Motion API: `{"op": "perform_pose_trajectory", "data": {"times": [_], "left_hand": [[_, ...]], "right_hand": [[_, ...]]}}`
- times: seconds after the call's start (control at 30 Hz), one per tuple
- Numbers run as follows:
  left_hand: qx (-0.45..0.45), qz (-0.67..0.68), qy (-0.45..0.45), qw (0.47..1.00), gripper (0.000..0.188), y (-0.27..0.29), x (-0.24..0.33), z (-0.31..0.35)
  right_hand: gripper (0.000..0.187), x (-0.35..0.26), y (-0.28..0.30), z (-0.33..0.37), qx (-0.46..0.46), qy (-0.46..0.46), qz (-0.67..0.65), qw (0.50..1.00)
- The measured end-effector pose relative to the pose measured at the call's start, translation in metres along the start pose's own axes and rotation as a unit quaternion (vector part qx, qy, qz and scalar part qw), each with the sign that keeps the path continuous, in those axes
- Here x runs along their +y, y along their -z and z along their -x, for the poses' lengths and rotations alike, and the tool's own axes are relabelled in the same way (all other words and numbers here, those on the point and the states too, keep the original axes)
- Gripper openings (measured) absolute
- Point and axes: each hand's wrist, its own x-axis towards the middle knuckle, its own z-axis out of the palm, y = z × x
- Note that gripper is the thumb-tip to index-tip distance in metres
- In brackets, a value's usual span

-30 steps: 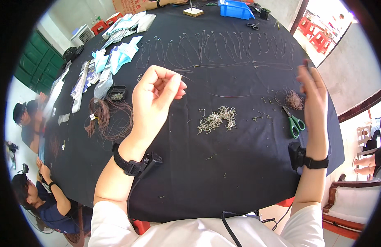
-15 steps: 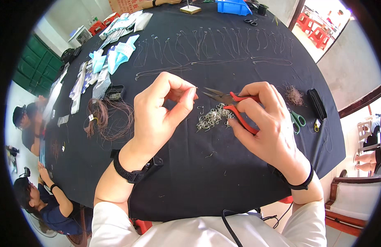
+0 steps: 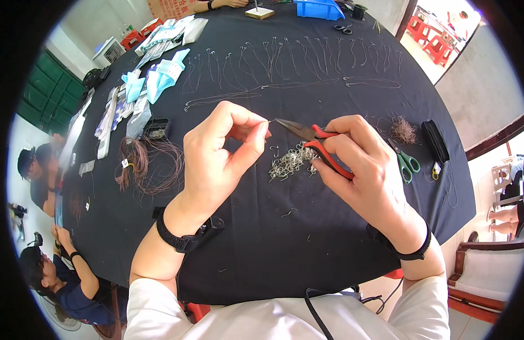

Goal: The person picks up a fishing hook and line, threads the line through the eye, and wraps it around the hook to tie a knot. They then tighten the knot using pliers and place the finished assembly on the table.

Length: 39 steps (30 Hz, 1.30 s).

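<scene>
My left hand [image 3: 219,150], thumb and forefinger pinched together, grips a tiny thin piece too small to make out. In my right hand [image 3: 368,161] are long-nose pliers [image 3: 298,130] with red handles, their jaws closed and their tip right at that piece, by my left fingertips. Just below the pliers lies a tangled heap of small silvery hooks [image 3: 290,163]. A single stray hook [image 3: 289,213] rests nearer to me on the black cloth.
Thin looped cords [image 3: 273,59] lie in a row across the far cloth. Left are coiled brown cords [image 3: 138,161] and plastic packets [image 3: 107,122]. Green-handled scissors [image 3: 408,165], a tangle of thread [image 3: 403,130] and a black case [image 3: 435,141] lie right. Another person [image 3: 63,277] sits at left.
The pliers' jaws, parted before, have closed, and their tip has moved slightly left toward my left fingertips. My right fingers have squeezed the handles together. My left hand has hardly moved.
</scene>
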Motion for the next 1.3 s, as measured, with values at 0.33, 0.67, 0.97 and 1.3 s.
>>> {"op": "perform_pose_trajectory", "data": {"times": [0.33,0.67,0.97,1.3], "left_hand": [[0.025,0.023,-0.006,0.999,0.006,0.004,-0.006,-0.003],[0.041,0.06,0.053,0.996,0.006,0.006,-0.016,-0.005],[0.03,0.051,0.075,0.995,0.005,0.001,-0.014,-0.004],[-0.042,0.001,-0.002,0.999,0.013,-0.006,0.004,-0.001]], "right_hand": [[0.02,0.018,0.004,0.0,0.053,-0.052,0.044,0.996],[0.021,0.028,0.024,0.001,-0.04,-0.079,0.022,0.996],[0.015,0.019,0.011,0.02,-0.286,-0.028,-0.11,0.951],[0.016,-0.005,0.002,0.028,-0.296,0.061,0.027,0.953]]}}
